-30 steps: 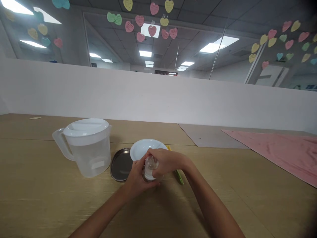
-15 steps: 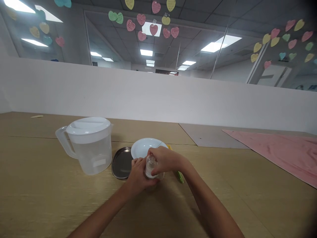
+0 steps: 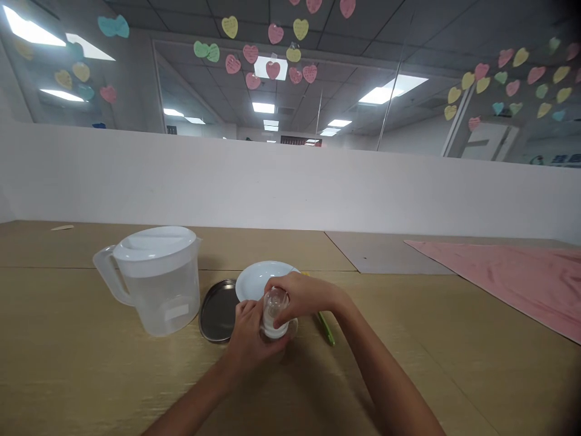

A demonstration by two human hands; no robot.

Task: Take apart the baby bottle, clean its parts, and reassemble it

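Observation:
Both my hands are on a small clear jar (image 3: 274,315) with something white in its lower part, held just above the wooden table (image 3: 91,375). My left hand (image 3: 249,342) wraps round the jar's body from below. My right hand (image 3: 302,295) is closed over its top, fingers pinched round the rim. Right behind the jar lie a white plate (image 3: 259,278) and a dark metal lid (image 3: 218,310). A clear plastic pitcher (image 3: 157,281) with a white lid stands to the left, holding water.
A green stick-like thing (image 3: 326,327) lies on the table just right of my right wrist. A pink cloth (image 3: 512,275) covers the table's right side. A white partition wall (image 3: 290,181) runs along the back. Paper hearts hang on the glass above.
My hands and the jar have stayed in the same grip with only slight shifts. The view has tilted a little, so everything sits slightly lower in the picture.

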